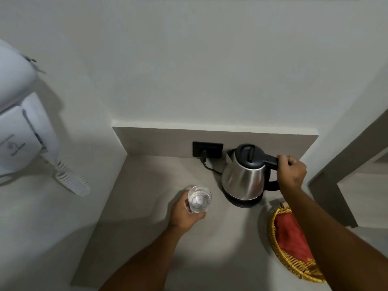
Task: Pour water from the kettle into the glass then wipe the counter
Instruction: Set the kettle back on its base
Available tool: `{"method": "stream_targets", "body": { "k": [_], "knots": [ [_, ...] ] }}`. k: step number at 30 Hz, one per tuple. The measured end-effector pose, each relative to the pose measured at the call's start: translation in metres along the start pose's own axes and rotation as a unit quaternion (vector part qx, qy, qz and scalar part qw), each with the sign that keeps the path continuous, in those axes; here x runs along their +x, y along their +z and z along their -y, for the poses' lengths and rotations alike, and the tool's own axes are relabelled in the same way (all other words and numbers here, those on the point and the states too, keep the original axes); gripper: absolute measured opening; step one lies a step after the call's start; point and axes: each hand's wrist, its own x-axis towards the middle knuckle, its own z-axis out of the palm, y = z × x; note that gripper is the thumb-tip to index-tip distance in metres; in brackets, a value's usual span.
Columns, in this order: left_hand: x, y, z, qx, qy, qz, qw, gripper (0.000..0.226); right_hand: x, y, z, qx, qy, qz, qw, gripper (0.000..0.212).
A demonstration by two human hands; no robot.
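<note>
A steel kettle (243,177) with a black lid and handle stands upright on its black base at the back of the grey counter (147,206). My right hand (290,173) is closed around the kettle's handle. A clear glass (199,199) sits left of the kettle, upright, and my left hand (184,215) wraps around its near side. Whether the glass rests on the counter or is lifted slightly, I cannot tell. A red cloth (290,240) lies in a wicker basket at the right.
A yellow wicker basket (279,259) sits at the counter's right front, partly under my right forearm. A black wall socket (207,150) with a plugged cord is behind the kettle. A white wall-mounted hair dryer (23,127) with a coiled cord hangs on the left wall.
</note>
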Motion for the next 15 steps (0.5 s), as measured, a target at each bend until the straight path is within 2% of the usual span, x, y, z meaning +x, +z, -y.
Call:
{"method": "stream_targets", "body": {
  "k": [10, 15],
  "knots": [
    [0.002, 0.002, 0.001, -0.001, -0.007, 0.002, 1.0, 0.084, 0.007, -0.01, -0.01, -0.007, -0.044, 0.059, 0.997, 0.032],
    [0.001, 0.002, 0.003, 0.003, -0.017, 0.008, 1.0, 0.084, 0.013, -0.013, -0.013, -0.027, -0.035, 0.055, 0.998, 0.031]
  ]
}}
